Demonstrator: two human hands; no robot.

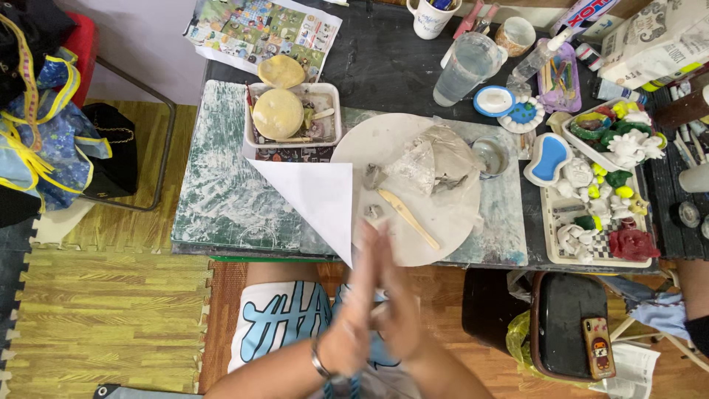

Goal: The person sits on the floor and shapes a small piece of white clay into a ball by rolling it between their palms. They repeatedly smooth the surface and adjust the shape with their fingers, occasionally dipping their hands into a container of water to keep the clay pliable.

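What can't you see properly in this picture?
- Left hand and right hand, head view: pressed palm to palm and motion-blurred; anything between them is hidden.
- Round white board: partly covered by crumpled plastic wrap and the white paper.
- Mug: cut off by the top edge.
- Small painted clay figures in the tray: too small to tell what they are.
- Another person's arm: cut off by the right edge.

Place: a home craft corner for clay modelling.
Signs: clay-smeared work mat (221, 185), round board (384, 148), painted clay figures (602, 199), foam floor tiles (103, 318).
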